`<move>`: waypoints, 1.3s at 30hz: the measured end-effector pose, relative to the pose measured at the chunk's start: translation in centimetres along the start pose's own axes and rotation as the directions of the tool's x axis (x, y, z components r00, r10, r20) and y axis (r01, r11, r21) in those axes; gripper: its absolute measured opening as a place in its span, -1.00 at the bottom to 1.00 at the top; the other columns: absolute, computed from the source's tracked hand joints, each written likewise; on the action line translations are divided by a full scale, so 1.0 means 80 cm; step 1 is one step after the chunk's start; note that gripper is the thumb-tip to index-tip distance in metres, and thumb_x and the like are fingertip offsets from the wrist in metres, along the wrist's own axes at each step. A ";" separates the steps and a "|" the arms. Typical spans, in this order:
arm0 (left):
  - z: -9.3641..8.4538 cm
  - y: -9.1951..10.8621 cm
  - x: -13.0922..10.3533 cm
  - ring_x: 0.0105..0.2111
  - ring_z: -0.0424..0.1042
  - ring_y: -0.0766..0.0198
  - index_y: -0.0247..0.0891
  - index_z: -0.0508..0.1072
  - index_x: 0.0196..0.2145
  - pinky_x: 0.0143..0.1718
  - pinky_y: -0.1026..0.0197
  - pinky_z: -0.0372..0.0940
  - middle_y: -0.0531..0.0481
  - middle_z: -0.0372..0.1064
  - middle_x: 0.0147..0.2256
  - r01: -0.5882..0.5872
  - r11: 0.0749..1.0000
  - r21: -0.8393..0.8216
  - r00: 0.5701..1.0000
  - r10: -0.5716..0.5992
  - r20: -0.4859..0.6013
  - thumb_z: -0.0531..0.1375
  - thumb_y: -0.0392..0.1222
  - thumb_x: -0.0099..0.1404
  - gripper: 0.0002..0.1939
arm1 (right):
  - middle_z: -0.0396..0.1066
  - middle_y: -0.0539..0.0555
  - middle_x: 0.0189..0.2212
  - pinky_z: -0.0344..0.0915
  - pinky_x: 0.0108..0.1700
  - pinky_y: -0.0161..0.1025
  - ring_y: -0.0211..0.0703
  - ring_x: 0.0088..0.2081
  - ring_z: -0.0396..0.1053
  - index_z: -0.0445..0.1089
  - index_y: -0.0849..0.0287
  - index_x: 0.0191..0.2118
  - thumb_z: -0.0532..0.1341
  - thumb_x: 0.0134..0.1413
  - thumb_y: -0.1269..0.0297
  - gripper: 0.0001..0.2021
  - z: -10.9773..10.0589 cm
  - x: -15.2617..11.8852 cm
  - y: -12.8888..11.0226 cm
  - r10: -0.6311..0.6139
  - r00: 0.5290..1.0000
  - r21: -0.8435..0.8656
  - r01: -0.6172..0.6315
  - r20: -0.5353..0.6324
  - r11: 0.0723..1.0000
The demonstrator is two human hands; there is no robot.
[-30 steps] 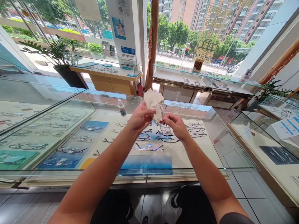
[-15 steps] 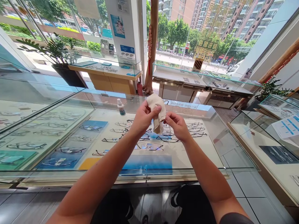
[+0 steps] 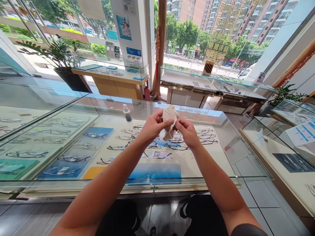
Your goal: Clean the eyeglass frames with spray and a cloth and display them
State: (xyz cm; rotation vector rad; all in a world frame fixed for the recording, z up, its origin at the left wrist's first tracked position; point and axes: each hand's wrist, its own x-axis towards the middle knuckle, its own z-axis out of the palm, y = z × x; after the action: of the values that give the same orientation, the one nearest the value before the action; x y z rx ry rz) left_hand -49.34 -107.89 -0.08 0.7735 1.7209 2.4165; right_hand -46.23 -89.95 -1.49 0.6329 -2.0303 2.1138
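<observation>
A cream cleaning cloth (image 3: 169,114) with a zigzag edge is bunched in front of me, above the glass counter. My left hand (image 3: 155,123) is closed on it, thumb pressed across its front. Close against it, my right hand (image 3: 186,128) pinches at the cloth's right edge. A thin curved rim or temple shows just below those fingertips, apparently from a pair of glasses mostly hidden by cloth and fingers. A small white spray bottle (image 3: 127,113) stands upright on the counter, left of my hands.
The glass display counter (image 3: 206,183) holds rows of eyeglasses (image 3: 157,154) beneath its top. Another display case (image 3: 261,144) stands at right, with more cases along the windows. A potted plant (image 3: 71,77) is at the far left.
My left hand has shifted right, closer to my right hand. The cloth has moved right and slightly down and is folded more tightly.
</observation>
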 end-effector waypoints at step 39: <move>-0.017 -0.005 0.008 -0.33 0.50 0.24 -0.31 0.70 -0.17 -0.21 0.20 0.40 -0.08 0.59 -0.34 0.018 1.000 -0.014 0.999 -0.018 0.041 0.53 0.19 0.26 -0.52 | 0.45 0.01 -0.37 0.30 -0.15 -0.13 -0.13 -0.29 0.33 0.51 0.10 -0.34 0.44 0.17 -0.31 -0.49 -0.004 0.001 0.001 -0.005 0.999 -0.035 0.006 0.045 0.999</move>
State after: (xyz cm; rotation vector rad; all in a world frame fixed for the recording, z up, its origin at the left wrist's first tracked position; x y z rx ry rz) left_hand -50.56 -108.73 -0.56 0.7968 1.6858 2.3817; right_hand -46.35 -89.68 -1.54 0.6856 -2.0821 2.0739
